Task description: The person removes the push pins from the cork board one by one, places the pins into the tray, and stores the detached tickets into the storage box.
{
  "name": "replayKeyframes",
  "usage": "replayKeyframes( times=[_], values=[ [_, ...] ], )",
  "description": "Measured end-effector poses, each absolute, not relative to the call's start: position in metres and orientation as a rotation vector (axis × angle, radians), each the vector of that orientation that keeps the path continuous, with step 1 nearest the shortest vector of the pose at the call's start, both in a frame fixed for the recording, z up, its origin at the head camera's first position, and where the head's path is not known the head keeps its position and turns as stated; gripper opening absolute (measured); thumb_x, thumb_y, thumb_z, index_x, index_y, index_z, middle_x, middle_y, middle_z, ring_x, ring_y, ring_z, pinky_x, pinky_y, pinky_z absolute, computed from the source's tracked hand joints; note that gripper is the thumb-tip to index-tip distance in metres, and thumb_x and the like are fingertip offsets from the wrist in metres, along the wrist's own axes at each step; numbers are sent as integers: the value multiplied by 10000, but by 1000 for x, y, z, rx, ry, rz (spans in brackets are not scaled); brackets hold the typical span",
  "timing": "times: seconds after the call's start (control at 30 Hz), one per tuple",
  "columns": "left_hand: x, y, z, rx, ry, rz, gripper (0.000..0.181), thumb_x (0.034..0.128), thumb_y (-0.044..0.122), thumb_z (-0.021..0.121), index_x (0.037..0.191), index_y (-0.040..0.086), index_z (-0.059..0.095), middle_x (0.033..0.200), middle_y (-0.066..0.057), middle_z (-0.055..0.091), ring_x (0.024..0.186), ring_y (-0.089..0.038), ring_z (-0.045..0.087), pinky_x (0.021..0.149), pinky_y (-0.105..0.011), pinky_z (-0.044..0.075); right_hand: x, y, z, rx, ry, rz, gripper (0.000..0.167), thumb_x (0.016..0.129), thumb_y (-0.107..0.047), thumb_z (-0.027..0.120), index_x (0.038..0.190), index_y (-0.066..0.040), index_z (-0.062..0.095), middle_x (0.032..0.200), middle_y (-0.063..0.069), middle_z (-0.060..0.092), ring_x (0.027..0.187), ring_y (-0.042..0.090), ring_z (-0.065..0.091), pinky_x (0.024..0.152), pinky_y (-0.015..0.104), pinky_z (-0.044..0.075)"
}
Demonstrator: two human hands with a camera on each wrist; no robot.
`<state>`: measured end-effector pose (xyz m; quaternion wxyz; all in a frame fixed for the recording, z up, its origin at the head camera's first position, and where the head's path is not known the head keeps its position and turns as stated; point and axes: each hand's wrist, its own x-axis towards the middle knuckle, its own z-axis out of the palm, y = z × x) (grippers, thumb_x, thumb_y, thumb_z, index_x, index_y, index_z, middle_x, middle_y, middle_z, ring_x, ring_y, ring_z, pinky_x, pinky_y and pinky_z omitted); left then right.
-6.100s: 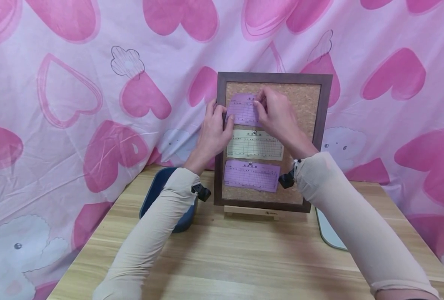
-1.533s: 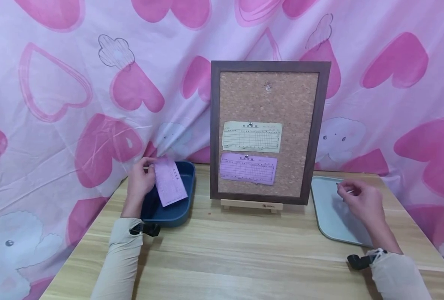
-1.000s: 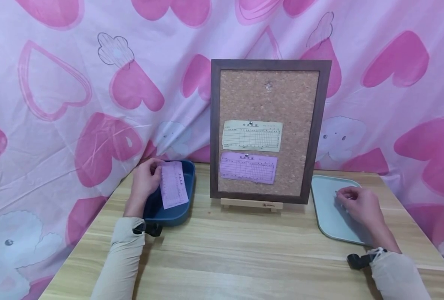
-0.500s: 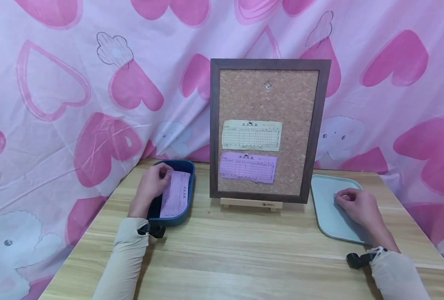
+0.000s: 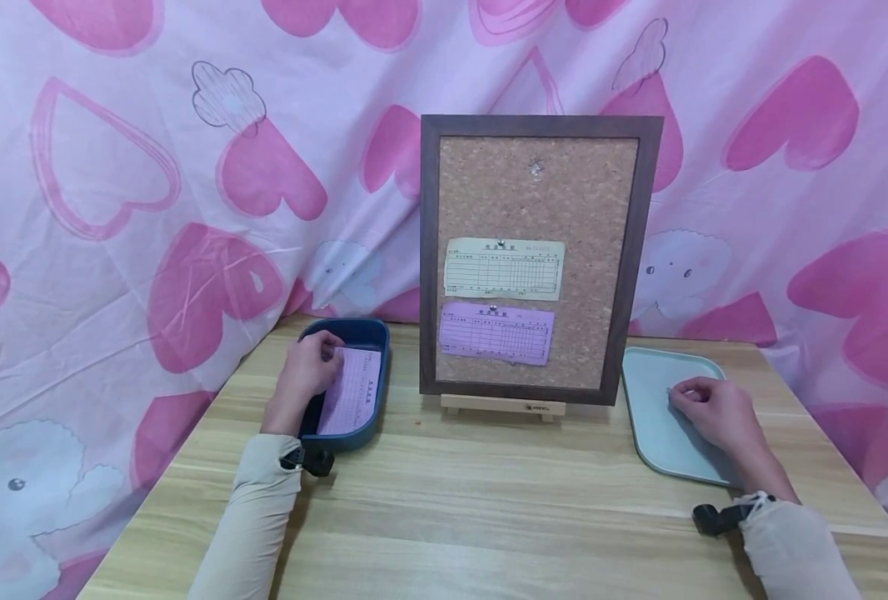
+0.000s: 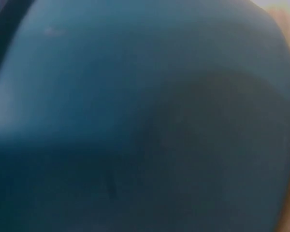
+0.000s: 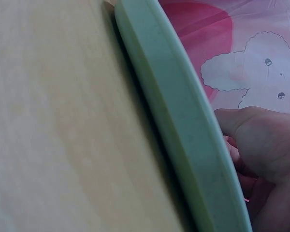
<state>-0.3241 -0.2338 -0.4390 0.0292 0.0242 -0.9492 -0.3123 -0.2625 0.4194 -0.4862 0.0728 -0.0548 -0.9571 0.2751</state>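
Purple slip [image 5: 351, 392] lowered into bin [image 5: 365, 333], left hand [image 5: 305, 372] pinching it — grip narrow

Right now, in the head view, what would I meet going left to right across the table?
Left hand → blue tray with a purple slip inside → framed cork board → pale green tray → right hand.
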Motion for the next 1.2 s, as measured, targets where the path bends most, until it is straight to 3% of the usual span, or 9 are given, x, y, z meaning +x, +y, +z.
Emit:
replayKeyframes(
  times=[0.67,1.2],
  values=[
    [-324,-235,-442,88,-2991,-981,351,1073,157,602,1392,12,627,1386,-267,681,1252,-409,661,1106,-587,546,-263,419,-481,-195,-2898,819,289,1023,-257,728,1144,0,779,1007,175,756,863,269,601,639,259,471],
    [-324,-233,-437,50,-2883,-938,291,1070,155,597,1313,16,678,1315,-241,715,1195,-392,663,1111,-572,537,-260,421,-483,-225,-2871,845,290,1013,-276,722,1136,-18,769,1034,178,749,862,256,603,642,250,472]
  ],
)
